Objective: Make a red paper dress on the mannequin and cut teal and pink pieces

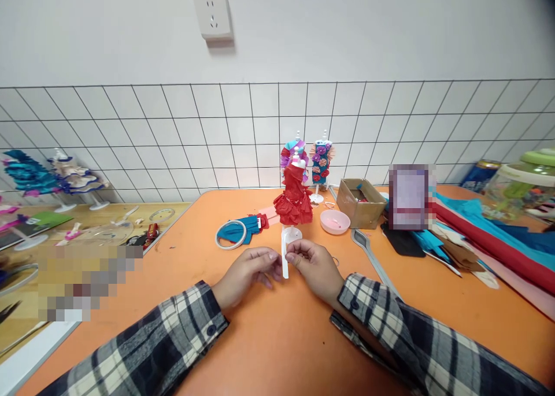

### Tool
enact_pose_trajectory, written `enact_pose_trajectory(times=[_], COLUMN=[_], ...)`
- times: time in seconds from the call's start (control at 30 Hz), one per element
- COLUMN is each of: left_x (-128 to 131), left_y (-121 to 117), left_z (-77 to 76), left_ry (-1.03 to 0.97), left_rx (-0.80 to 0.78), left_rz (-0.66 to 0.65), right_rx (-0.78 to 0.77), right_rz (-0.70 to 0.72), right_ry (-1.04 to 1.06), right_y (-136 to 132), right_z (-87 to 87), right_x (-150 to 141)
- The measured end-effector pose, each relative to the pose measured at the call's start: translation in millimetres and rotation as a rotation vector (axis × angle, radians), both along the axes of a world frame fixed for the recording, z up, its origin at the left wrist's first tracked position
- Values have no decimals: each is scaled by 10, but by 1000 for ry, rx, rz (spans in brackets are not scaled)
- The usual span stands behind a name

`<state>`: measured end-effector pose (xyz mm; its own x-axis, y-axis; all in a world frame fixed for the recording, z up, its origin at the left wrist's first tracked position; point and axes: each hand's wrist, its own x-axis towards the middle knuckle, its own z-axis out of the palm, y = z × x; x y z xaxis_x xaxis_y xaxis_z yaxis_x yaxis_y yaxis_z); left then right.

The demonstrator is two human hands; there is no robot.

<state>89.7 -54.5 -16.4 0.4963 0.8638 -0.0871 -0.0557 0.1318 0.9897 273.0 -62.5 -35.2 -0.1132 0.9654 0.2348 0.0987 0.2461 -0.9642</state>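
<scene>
A narrow white strip (pixel 285 263) stands roughly upright between my hands, in front of a small dress form in a ruffled red dress (pixel 294 193). My right hand (pixel 315 264) pinches the strip's right side between thumb and forefinger. My left hand (pixel 255 267) is closed at the strip's left edge, thumb against forefinger, with the other fingers curled below. Behind the strip shows the form's round white base (pixel 293 234). To the left, a pale ring (pixel 230 247) lies over folded teal material (pixel 246 228).
A pink bowl (pixel 335 222), a cardboard box (pixel 362 203) and grey scissors-like handles (pixel 368 251) lie to the right. Further right are coloured rolled sheets (pixel 485 234) and a clear jar with a green lid (pixel 531 182). More dressed forms (pixel 321 165) stand behind.
</scene>
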Motion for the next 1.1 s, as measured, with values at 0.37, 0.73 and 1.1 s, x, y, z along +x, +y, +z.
enact_pose_trajectory(times=[0.37, 0.73, 1.1], left_x=[19, 133, 183], left_y=[-33, -83, -123], left_z=[-3, -32, -50], left_ry=[-32, 114, 171], left_rx=[-189, 118, 155], left_rz=[-28, 224, 258], right_rx=[49, -76, -288], right_rz=[76, -66, 78], right_ry=[-66, -74, 94], right_y=[-34, -88, -19], right_z=[33, -14, -16], right_x=[3, -77, 4])
